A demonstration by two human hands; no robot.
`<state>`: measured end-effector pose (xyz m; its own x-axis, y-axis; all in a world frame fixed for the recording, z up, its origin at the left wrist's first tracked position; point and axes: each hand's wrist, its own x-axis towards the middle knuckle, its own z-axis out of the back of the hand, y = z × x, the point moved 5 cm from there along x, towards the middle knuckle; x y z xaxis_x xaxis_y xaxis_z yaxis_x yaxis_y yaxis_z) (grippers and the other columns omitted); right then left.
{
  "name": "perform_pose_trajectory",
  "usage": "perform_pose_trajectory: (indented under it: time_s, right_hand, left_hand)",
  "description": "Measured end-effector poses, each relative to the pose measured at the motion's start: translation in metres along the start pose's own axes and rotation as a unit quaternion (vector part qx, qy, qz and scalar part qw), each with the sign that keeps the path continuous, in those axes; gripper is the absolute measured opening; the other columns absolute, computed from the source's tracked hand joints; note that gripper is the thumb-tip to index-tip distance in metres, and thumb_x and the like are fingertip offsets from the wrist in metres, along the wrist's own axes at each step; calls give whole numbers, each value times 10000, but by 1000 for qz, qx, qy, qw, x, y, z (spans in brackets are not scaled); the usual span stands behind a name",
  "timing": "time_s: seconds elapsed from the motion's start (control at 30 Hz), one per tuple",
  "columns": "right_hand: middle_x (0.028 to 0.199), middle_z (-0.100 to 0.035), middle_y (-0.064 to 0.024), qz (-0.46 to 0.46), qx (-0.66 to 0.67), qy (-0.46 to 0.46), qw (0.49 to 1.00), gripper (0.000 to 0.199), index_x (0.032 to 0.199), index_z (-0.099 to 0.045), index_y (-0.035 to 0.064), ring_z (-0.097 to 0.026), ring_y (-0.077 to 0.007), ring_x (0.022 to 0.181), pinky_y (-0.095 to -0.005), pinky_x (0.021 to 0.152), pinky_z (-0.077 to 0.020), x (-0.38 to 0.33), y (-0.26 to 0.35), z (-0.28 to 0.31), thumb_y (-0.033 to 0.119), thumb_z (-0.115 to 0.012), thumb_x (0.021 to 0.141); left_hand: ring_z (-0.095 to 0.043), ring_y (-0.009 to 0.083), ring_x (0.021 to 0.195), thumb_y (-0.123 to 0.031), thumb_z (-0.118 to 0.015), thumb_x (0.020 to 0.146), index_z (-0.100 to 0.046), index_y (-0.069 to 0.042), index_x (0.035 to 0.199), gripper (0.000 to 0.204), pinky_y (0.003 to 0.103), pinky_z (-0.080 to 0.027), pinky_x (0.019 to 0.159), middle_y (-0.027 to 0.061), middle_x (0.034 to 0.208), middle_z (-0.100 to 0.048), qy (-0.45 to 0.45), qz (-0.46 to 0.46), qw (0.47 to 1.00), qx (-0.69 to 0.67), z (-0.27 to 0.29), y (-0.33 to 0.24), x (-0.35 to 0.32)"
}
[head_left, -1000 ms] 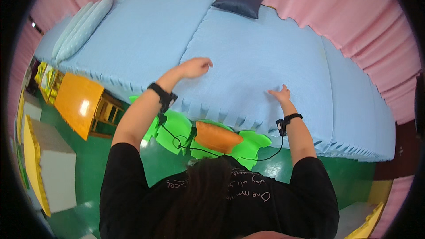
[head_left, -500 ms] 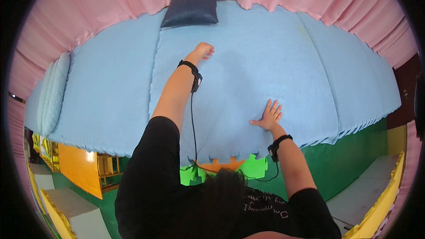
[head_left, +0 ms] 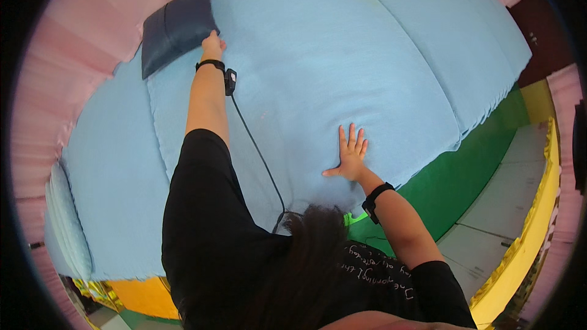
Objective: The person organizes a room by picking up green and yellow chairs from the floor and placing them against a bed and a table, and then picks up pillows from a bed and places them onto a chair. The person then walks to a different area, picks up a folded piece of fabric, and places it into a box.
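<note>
- Head view: the cushion (head_left: 177,30), dark and square, lies at the upper left of the blue bed (head_left: 293,98), against the pink curtain (head_left: 92,79).
- The left hand (head_left: 213,44) reaches the cushion's near right corner and touches it, with its fingers curled; whether they have closed on the corner, I cannot tell.
- The right hand (head_left: 351,163) rests palm down on the bed near its front edge, fingers spread wide and thumb out to the left, holding nothing; it is well apart from the cushion.
- Each wrist wears a black band: the left band (head_left: 230,81) has a cable (head_left: 260,153) running down toward the person's hair (head_left: 315,238), while the right band (head_left: 374,205) sits near the bed's edge.
- Pale blue pillows (head_left: 68,226) lie at the bed's far left.
- Below them is part of an orange table (head_left: 143,299).
- At the right, green floor (head_left: 452,189) shows between the bed and grey panels (head_left: 483,220) edged with yellow trim (head_left: 526,244).
</note>
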<state>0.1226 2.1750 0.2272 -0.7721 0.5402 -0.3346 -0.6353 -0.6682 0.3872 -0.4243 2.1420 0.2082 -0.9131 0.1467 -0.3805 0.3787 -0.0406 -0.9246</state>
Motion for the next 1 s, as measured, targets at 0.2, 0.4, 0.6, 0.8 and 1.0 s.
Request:
perform_pose_trajectory:
  time_s: [0.2,0.4,0.6,0.8,1.0]
  right_hand:
    - [1375,171,-212,17,-14,11,1000,1331,1353,83,118,203,-433,1236,-544,980,65,1,3,-6,573,-748,418]
    - [1372,165,-227,16,-24,11,1000,1306,1354,55,94,198,-444,1232,-537,980,74,0,2,-4,551,-754,436]
    - [1365,177,-239,14,-34,25,999,1326,1348,95,94,210,-446,1227,-548,969,80,-3,4,-5,535,-760,435]
    - [1363,174,-243,28,-46,3,999,1320,1343,117,96,202,-451,1227,-561,967,63,-9,5,-8,559,-742,453]
    - [1365,177,-235,31,-66,-7,997,1313,1340,127,100,192,-443,1233,-561,973,58,-11,7,-14,592,-718,463]
  left_hand:
    - [-574,189,732,-248,-491,856,-496,-60,928,201,309,-410,580,51,806,-596,0,51,977,-209,9,-2,26]
    - [-532,161,618,-241,-512,798,-530,-51,818,191,303,-379,489,47,665,-545,-41,24,996,-81,46,-14,10]
    - [-500,155,613,-229,-556,744,-516,-11,909,277,294,-433,516,70,798,-511,4,-31,996,-83,141,-10,-57]
    - [-532,163,753,-218,-556,759,-531,-25,888,233,329,-470,714,51,840,-520,76,-57,994,-45,269,1,-184]
    - [-531,125,758,-153,-535,787,-558,-45,811,113,312,-452,774,18,819,-542,152,-102,983,-26,348,50,-375]
